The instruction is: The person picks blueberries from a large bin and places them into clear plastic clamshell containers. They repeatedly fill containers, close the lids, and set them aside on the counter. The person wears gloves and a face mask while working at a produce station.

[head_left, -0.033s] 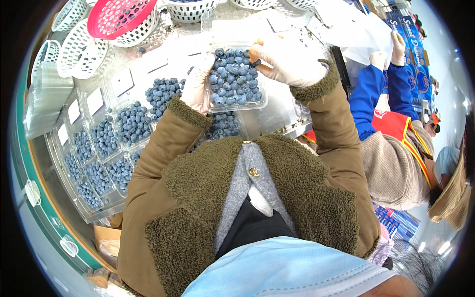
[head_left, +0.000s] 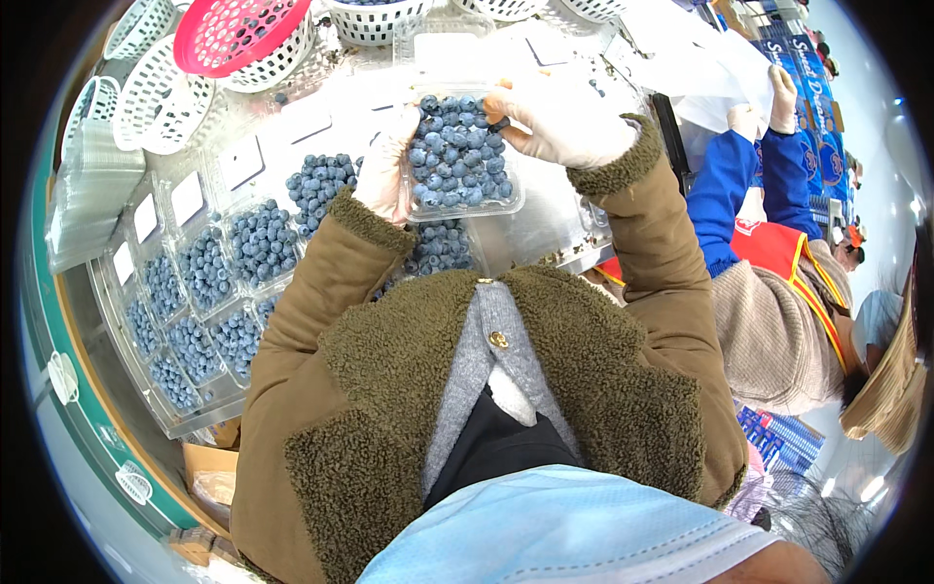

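Observation:
My left hand [head_left: 387, 167], in a pale glove, grips the left side of a clear plastic clamshell box [head_left: 516, 202] full of blueberries [head_left: 457, 151]. The box is held up over the metal table, its lid [head_left: 443, 49] folded open at the far side. At the upper right corner of the box is my right hand [head_left: 559, 125], also gloved. Its thumb and fingers curl together around a dark blueberry [head_left: 499, 124] at the rim. Below the held box, another filled box [head_left: 443, 243] is partly hidden by my jacket.
Several filled open boxes [head_left: 206, 268] stand in rows on the left. Beyond them are a stack of clear boxes [head_left: 92, 200], white baskets [head_left: 163, 97] and a red basket [head_left: 233, 34]. On the right, a co-worker in blue sleeves [head_left: 715, 195] handles a white sheet [head_left: 700, 68].
My right hand and the held box have shifted very slightly to the left. My hold on the box looks the same.

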A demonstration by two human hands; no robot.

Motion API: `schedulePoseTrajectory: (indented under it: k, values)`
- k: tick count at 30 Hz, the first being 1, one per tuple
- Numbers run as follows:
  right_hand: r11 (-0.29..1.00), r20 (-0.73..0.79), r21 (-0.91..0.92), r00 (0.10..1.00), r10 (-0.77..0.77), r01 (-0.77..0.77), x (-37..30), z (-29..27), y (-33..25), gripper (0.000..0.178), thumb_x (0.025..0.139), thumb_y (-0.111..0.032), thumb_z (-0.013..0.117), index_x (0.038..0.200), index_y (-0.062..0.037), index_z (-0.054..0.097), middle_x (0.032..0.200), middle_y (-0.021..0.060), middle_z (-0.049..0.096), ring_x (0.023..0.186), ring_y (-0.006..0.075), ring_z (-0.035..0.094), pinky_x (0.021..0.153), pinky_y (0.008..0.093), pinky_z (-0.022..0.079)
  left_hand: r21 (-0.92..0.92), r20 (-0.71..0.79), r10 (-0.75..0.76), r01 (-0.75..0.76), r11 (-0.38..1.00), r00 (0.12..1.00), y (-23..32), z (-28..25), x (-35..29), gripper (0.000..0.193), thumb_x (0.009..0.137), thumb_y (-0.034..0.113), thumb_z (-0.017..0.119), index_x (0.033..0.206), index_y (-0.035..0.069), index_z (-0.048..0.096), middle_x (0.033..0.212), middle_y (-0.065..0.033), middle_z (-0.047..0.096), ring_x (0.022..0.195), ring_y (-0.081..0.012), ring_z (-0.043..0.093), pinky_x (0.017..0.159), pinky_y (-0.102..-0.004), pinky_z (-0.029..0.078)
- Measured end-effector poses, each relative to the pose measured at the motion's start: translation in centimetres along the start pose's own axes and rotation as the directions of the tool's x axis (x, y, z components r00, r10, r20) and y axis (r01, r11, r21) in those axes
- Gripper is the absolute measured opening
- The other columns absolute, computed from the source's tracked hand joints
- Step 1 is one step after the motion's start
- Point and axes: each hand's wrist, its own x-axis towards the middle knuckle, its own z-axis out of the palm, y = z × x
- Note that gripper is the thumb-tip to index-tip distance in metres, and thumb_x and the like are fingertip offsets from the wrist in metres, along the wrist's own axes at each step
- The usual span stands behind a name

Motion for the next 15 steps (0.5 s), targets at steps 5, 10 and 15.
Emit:
schedulePoseTrajectory:
  k: [5, 10, 15]
  values:
    - [0.829, 0.117, -0.432, 0.933, -0.339, 0.356, 4.1, -1.1, -1.3, 0.015, 0.098, -0.018, 0.068, 0.108, -0.0068, 0.064, 0.086, 0.0033, 0.065, 0.075, 0.0164, 0.066, 0.064, 0.0309, 0.054, -0.069, 0.0, -0.055, 0.055, 0.996, 0.998, 1.3, -0.9, -0.7, 0.063, 0.101, 0.047, 0.063, 0.141, 0.0, 0.051, 0.133, -0.0214, 0.063, 0.116, -0.0337, 0.068, 0.097, -0.0536, 0.06]
    - [0.588, -0.226, -0.724, 0.68, -0.697, 0.362, 11.3, -4.3, -3.7, 0.044, 0.085, -0.01, 0.07, 0.129, -0.0118, 0.066, 0.094, 0.0145, 0.069, 0.085, 0.0319, 0.068, 0.075, 0.0419, 0.055, 0.007, -0.079, 0.011, -0.011, 1.0, 0.997, 1.0, -1.5, -0.5, 0.062, 0.1, 0.044, 0.065, 0.141, 0.0, 0.053, 0.14, -0.02, 0.059, 0.124, -0.0315, 0.063, 0.105, -0.0519, 0.054]
    - [0.801, -0.562, -0.494, 0.579, -0.59, 0.337, 8.0, -3.8, 1.1, 0.044, 0.092, -0.012, 0.069, 0.135, -0.0068, 0.06, 0.11, 0.0122, 0.07, 0.092, 0.0218, 0.068, 0.078, 0.0359, 0.057, 0.196, -0.298, 0.17, -0.114, 0.974, 0.939, 1.1, -2.7, -1.1, 0.054, 0.099, 0.038, 0.07, 0.136, 0.001, 0.056, 0.144, -0.0154, 0.053, 0.135, -0.0192, 0.05, 0.11, -0.0355, 0.047]
